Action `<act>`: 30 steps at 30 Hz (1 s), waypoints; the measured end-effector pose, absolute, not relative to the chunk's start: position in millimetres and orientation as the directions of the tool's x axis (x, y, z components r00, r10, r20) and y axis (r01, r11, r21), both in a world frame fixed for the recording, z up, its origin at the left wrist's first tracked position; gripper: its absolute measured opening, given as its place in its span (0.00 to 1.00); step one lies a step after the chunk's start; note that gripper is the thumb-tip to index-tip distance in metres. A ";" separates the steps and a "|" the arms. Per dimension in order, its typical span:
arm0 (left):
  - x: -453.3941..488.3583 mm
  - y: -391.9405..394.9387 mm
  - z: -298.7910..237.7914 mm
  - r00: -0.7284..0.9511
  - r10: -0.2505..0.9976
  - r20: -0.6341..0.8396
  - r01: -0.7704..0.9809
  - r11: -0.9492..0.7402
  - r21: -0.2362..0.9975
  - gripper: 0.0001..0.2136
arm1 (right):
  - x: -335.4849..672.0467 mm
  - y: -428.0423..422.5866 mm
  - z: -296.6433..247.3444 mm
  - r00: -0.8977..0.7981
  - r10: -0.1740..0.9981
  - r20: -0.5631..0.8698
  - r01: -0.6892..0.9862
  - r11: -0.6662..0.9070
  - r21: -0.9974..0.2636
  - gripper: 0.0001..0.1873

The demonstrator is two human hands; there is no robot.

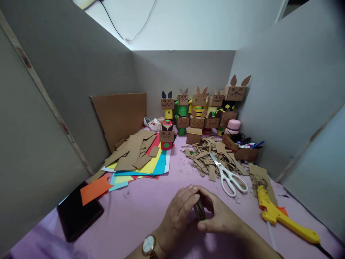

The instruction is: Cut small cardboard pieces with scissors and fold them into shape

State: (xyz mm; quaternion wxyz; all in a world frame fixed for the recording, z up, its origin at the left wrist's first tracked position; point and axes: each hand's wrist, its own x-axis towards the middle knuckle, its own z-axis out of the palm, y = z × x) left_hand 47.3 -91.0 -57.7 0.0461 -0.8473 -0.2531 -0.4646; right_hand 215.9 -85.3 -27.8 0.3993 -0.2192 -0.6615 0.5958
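Low over the front of the table, my two hands come together around a small stack of cardboard pieces (199,210), seen edge-on with its layers showing. My left hand (179,212), with a watch on its wrist, presses its closed fingers against the left and top of the stack. From the other side my right hand (219,214) curls round it, thumb at the near end and fingers over the far end. The far side of the stack is hidden. White-handled scissors (229,178) lie beyond my right hand, on the edge of a heap of cardboard scraps (207,158).
A yellow glue gun (285,219) rests at the right by a cardboard piece (260,176). At left are a dark tablet (78,216), orange paper (95,189), coloured sheets (159,163) and cardboard (132,151). Several cardboard-headed figures (198,122) stand at the back. Grey partitions (183,68) enclose the table.
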 end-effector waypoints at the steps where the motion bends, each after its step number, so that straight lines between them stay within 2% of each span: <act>1: 47.4 -91.0 -57.7 0.438 0.391 0.810 0.459 -0.871 0.173 0.26 | 215.8 -84.9 -28.8 -0.581 0.769 0.266 -0.193 0.188 -0.963 0.42; 4: 47.1 -90.3 -58.0 0.439 0.419 0.795 0.410 -0.881 0.237 0.29 | 215.7 -83.3 -32.5 -0.560 0.791 0.248 -0.222 0.145 -0.964 0.44; 8: 46.5 -90.4 -57.3 0.439 0.537 0.721 0.400 -0.835 0.379 0.30 | 214.5 -82.3 -33.8 -0.555 0.809 0.193 -0.256 0.055 -0.965 0.45; 12: 47.6 -91.5 -55.6 0.424 0.587 0.690 0.391 -0.806 0.446 0.32 | 213.6 -83.3 -31.4 -0.583 0.796 0.162 -0.271 -0.003 -0.963 0.44; 21: 48.6 -91.7 -54.5 0.393 0.654 0.647 0.385 -0.756 0.529 0.35 | 215.5 -80.8 -35.4 -0.582 0.799 0.155 -0.251 0.004 -0.968 0.38; 25: 48.1 -90.3 -58.1 0.376 0.715 0.590 0.367 -0.699 0.613 0.37 | 214.2 -79.8 -34.2 -0.535 0.831 0.156 -0.240 0.027 -0.970 0.36; 30: 48.0 -90.2 -57.8 0.362 0.784 0.505 0.316 -0.612 0.725 0.37 | 215.1 -79.1 -34.5 -0.537 0.835 0.118 -0.247 -0.021 -0.969 0.33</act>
